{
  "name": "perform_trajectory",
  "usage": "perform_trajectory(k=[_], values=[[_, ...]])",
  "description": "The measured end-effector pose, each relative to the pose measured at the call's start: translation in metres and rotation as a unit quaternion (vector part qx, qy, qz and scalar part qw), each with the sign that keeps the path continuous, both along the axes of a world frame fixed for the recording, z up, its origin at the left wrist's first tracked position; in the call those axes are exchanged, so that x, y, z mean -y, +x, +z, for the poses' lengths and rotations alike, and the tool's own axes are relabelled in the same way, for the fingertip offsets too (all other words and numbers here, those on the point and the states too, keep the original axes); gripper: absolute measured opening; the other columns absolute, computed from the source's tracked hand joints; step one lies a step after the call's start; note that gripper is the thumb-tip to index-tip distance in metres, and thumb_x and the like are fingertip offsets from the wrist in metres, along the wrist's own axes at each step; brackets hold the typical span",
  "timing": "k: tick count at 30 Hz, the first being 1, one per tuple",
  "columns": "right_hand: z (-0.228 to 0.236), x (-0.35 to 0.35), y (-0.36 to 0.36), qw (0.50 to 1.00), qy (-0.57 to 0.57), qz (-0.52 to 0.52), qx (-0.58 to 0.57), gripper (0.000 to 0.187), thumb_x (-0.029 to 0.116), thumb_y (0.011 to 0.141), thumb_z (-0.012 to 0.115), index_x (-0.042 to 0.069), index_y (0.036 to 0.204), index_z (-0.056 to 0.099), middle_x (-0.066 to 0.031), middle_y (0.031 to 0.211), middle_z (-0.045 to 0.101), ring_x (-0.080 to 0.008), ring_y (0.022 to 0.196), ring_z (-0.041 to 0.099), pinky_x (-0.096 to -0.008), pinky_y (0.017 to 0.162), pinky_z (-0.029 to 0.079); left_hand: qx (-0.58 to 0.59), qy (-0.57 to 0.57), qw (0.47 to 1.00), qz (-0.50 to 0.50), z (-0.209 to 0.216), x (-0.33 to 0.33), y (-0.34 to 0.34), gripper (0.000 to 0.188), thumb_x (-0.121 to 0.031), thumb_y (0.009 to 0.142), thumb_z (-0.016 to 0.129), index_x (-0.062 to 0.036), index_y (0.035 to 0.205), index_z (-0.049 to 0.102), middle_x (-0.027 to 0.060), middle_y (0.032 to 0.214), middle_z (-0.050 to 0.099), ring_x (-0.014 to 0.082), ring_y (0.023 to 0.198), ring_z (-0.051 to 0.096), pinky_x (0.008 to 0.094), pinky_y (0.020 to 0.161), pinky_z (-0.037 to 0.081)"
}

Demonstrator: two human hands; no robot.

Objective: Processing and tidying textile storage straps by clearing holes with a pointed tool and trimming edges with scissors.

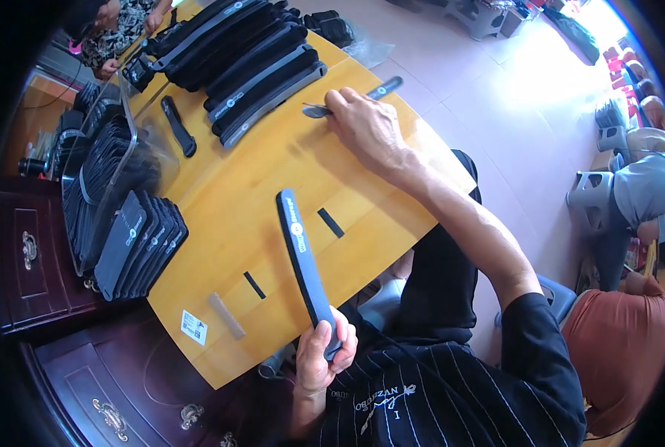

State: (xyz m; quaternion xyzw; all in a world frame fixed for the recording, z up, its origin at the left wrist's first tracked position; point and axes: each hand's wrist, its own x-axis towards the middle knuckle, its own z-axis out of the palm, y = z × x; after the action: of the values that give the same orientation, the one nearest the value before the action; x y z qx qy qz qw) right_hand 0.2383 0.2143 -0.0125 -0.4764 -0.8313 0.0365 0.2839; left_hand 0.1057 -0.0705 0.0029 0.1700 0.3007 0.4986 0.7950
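Observation:
My left hand (326, 350) is closed around the lower end of a long dark grey padded strap (303, 249). The strap stands up above the front of the table, its rounded tip pointing away from me and pale printing on its face. Over the far right part of the table, my right hand (366, 127) is closed on a narrow dark grey strap (386, 87). One end with a round pale mark sticks out beyond the knuckles. A curved dark end (316, 111) shows on the other side; the middle is hidden by my fingers.
Dark straps (254, 93) are piled along the far side of the yellow table (236, 201), with one short strap (177, 125) lying apart. Two black strips (331, 222), a beige strip (227, 314) and a white label (194, 327) lie nearer. Grey pads (135, 246) stand stacked at left. Other people sit nearby.

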Motion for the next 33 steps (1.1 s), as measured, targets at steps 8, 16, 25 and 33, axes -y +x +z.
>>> perform_trajectory(k=[8, 16, 25, 33], values=[[-0.001, -0.005, -0.034, 0.994, -0.091, 0.052, -0.032, 0.029, 0.028, 0.081, 0.069, 0.005, 0.094, 0.057, -0.0121, 0.091, 0.060, -0.0308, 0.084, 0.063, -0.0411, 0.070, 0.050, 0.009, -0.020, 0.998, 0.063, -0.005, 0.003, -0.009, 0.046, -0.051, 0.099, 0.027, -0.0080, 0.105, 0.040, 0.0033, 0.058, 0.038, 0.0082, 0.044, 0.030, 0.0215, 0.039, 0.025], [0.001, -0.017, -0.017, 0.979, -0.135, 0.144, -0.049, 0.033, 0.034, 0.079, 0.071, 0.008, 0.098, 0.063, -0.0110, 0.094, 0.062, -0.0297, 0.090, 0.062, -0.0398, 0.076, 0.049, -0.019, 0.051, 0.994, 0.099, -0.004, 0.000, -0.010, 0.041, -0.047, 0.099, 0.037, -0.0074, 0.109, 0.041, 0.0103, 0.070, 0.047, 0.0165, 0.057, 0.045, 0.0288, 0.052, 0.040], [0.016, -0.003, -0.010, 0.979, -0.154, 0.133, -0.002, 0.032, 0.033, 0.089, 0.061, 0.009, 0.110, 0.059, -0.0129, 0.099, 0.066, -0.0290, 0.091, 0.065, -0.0381, 0.076, 0.050, -0.143, 0.112, 0.973, 0.145, -0.004, -0.019, -0.005, 0.038, -0.032, 0.099, 0.045, -0.0018, 0.121, 0.040, 0.0276, 0.108, 0.059, 0.0344, 0.096, 0.061, 0.0408, 0.078, 0.051], [0.035, 0.145, 0.032, 0.925, -0.287, 0.122, -0.217, 0.019, 0.019, 0.094, 0.054, 0.001, 0.098, 0.050, -0.0175, 0.078, 0.061, -0.0348, 0.072, 0.062, -0.0404, 0.065, 0.047, -0.146, 0.087, 0.954, 0.245, -0.013, -0.039, -0.007, 0.033, -0.016, 0.096, 0.053, -0.0019, 0.124, 0.042, 0.0264, 0.121, 0.056, 0.0298, 0.110, 0.058, 0.0393, 0.093, 0.048]])
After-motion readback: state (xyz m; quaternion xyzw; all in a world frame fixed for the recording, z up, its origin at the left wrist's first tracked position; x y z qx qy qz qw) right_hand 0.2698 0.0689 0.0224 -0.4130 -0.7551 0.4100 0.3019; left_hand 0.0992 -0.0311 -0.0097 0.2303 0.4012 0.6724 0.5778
